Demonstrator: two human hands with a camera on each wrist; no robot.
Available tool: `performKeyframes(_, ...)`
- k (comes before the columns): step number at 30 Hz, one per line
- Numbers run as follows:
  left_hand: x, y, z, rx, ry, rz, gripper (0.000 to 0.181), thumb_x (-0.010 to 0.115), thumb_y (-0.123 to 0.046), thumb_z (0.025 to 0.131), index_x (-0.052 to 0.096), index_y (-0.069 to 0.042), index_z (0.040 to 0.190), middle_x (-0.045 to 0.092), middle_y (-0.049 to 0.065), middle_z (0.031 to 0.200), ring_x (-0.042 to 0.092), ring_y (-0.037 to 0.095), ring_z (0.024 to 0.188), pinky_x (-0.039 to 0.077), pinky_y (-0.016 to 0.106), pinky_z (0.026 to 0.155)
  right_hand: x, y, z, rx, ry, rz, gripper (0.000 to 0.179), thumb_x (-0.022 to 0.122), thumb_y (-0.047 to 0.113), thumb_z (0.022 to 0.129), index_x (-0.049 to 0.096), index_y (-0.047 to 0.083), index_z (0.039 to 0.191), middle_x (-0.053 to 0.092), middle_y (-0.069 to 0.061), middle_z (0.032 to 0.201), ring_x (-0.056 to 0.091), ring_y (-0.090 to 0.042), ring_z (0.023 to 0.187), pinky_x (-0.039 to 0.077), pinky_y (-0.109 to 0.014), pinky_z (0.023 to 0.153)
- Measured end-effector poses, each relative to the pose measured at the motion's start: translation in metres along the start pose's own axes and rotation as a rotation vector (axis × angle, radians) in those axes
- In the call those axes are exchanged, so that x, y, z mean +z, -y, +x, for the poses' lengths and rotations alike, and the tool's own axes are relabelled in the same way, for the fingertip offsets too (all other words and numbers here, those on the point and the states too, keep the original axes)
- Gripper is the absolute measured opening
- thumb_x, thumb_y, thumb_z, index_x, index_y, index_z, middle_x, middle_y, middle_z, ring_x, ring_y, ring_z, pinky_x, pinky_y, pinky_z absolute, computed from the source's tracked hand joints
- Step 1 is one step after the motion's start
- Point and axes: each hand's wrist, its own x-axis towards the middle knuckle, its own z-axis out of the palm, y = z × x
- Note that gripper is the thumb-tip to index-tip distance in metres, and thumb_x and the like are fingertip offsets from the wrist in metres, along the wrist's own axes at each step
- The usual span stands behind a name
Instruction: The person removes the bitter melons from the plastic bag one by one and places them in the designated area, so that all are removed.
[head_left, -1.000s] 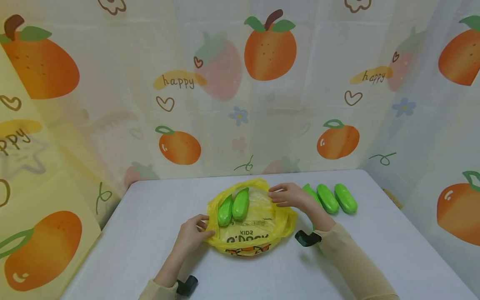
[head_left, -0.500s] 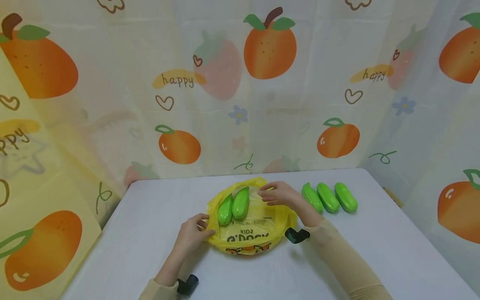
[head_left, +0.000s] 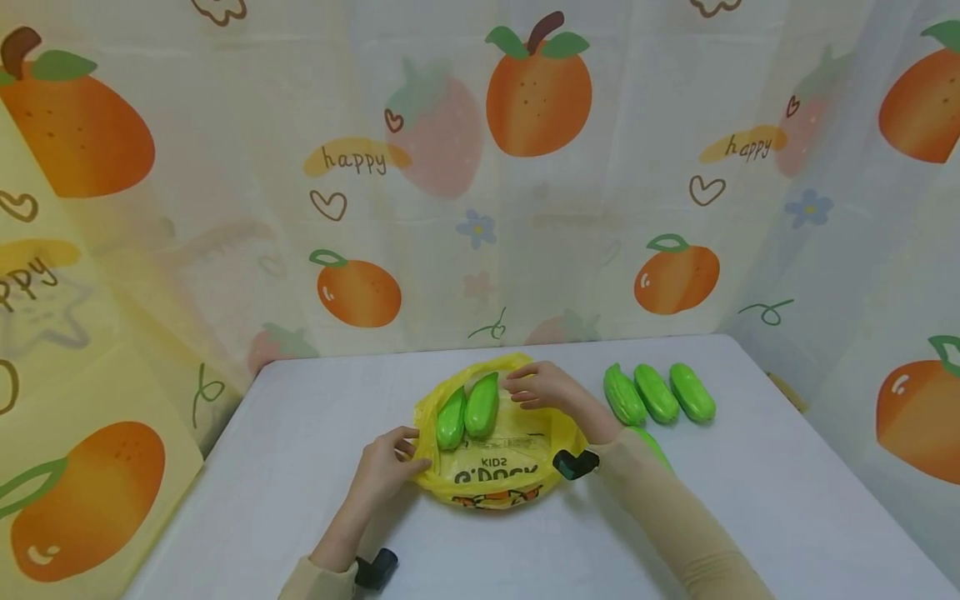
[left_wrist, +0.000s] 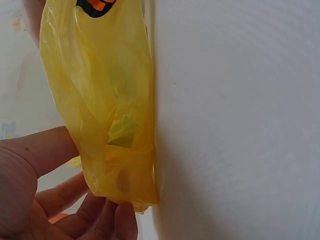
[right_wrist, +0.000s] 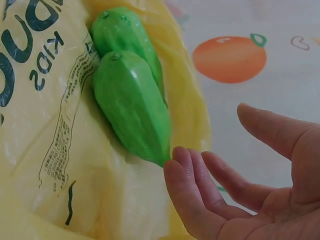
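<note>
A yellow plastic bag (head_left: 491, 498) lies on the table with its mouth spread wide. In it, side by side at the left, are two glossy green, stubby cucumber-like vegetables (head_left: 482, 407). My left hand (head_left: 384, 467) holds the bag's left rim between thumb and fingers; the left wrist view shows the thumb (left_wrist: 50, 147) against the yellow film. Over the far right part of the bag, my right hand (head_left: 551, 390) has loosely extended fingers and holds nothing. Its fingertips (right_wrist: 175, 170) are at the pointed end of the nearer vegetable in the right wrist view; whether they touch it, I cannot tell.
Right of the bag, three more green vegetables (head_left: 656, 393) lie in a row on the white table (head_left: 300, 433). Another green one (head_left: 654, 443) is partly hidden by my right sleeve. A fruit-printed curtain (head_left: 525, 250) stands behind the table.
My right hand has moved left over the bag, toward the two vegetables in it. The left hand stays at the rim. Less of the row at right is covered by the arm.
</note>
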Motion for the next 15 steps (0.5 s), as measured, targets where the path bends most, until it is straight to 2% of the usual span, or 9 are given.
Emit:
performKeyframes(9, 0.0, -0.002, -0.001, -0.006, -0.002, -0.009, 0.046, 0.079, -0.019, 0.074, 0.064, -0.008, 0.115, 0.062, 0.003, 0.086, 0.057, 0.018, 0.078, 0.046, 0.027, 0.06, 0.009, 0.0, 0.01, 0.036, 0.009, 0.033, 0.046, 0.064, 0.022, 0.091, 0.054, -0.003, 0.127, 0.057, -0.02, 0.126, 0.061, -0.031, 0.111, 0.052, -0.039, 0.089)
performKeyframes(15, -0.001, -0.003, -0.001, -0.012, -0.011, -0.006, 0.045, 0.079, -0.019, 0.074, 0.064, -0.008, 0.115, 0.062, 0.004, 0.086, 0.057, 0.018, 0.078, 0.046, 0.027, 0.06, 0.016, -0.003, 0.018, 0.069, -0.015, 0.006, 0.044, 0.064, 0.021, 0.09, 0.056, -0.004, 0.126, 0.058, -0.02, 0.125, 0.06, -0.032, 0.112, 0.051, -0.038, 0.09)
